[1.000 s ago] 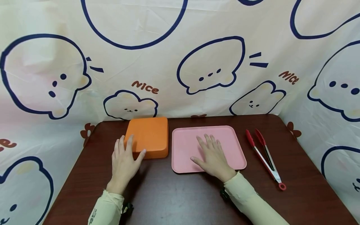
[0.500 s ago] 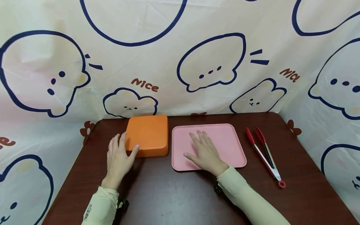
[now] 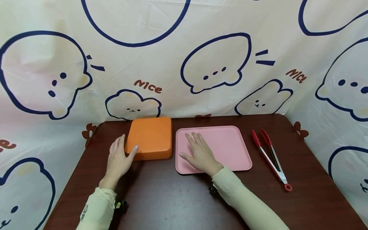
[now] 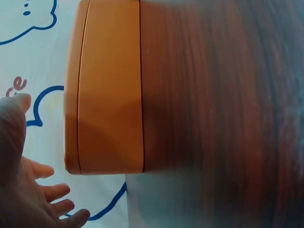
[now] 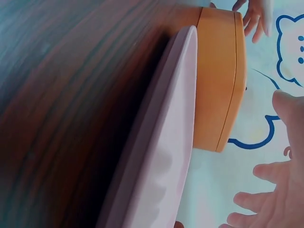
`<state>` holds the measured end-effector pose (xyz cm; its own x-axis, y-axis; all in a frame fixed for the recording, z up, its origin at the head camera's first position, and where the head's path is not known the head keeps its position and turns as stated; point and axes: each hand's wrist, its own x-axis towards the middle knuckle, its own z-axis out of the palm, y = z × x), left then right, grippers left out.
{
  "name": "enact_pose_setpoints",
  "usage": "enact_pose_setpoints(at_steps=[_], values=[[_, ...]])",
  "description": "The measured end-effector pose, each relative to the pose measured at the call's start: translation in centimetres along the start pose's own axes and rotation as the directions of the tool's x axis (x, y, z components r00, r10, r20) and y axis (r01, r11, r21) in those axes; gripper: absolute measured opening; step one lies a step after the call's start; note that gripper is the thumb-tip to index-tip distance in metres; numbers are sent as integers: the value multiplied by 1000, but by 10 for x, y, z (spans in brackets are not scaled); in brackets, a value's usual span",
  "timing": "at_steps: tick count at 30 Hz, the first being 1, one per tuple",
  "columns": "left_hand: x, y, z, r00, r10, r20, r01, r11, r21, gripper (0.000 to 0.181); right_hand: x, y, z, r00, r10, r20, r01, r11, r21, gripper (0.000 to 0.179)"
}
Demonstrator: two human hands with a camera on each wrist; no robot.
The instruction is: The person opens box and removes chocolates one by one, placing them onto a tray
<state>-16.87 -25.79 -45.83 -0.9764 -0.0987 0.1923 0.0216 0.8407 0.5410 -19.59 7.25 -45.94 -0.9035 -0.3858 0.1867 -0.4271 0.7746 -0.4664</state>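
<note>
Box [image 3: 150,137] lies flat on the table's [image 3: 161,198] far left, apparently for stability; nearly square, no long axis evident. Tray [image 3: 230,148] lies flat just right of it, long axis left to right. Left hand [image 3: 116,162] beside the box, right hand [image 3: 201,156] above the tray: both spread, gripping 0 items. Tongs [image 3: 282,179], farther right, point 2 tips away from the person.

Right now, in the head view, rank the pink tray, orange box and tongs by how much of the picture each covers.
Pink tray, though the right hand hides part of it
Orange box
Tongs, long but thin
</note>
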Motion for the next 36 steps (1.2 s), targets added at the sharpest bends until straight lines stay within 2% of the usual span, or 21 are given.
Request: enact_pose_setpoints(at_steps=[4,9,14,18,21,25,30,36], values=[[3,-4,-3,997,-32,68,33,999,-11,93,4,-6,6,1000,-1,10,1,1000,16,81],[5,-8,-3,985,-65,158,69,997,-23,100,9,-16,15,1000,-16,17,14,997,71,80],[6,-11,-3,975,-69,210,79,996,-39,105,13,-27,20,998,-49,35,44,990,133,80],[9,-12,-3,962,-79,262,99,993,-62,112,17,-35,23,997,-57,42,48,981,190,81],[11,-14,-3,951,-85,297,111,991,-73,117,20,-39,26,998,-38,59,23,973,231,82],[12,-16,-2,943,-83,322,118,989,-90,122,25,-44,31,997,13,75,-34,957,288,84],[13,-16,-2,933,-96,346,141,984,-108,124,29,-51,38,996,65,55,-80,934,349,84],[15,-18,-5,939,-90,332,137,983,-120,119,33,-58,42,991,124,49,-134,917,376,83]])
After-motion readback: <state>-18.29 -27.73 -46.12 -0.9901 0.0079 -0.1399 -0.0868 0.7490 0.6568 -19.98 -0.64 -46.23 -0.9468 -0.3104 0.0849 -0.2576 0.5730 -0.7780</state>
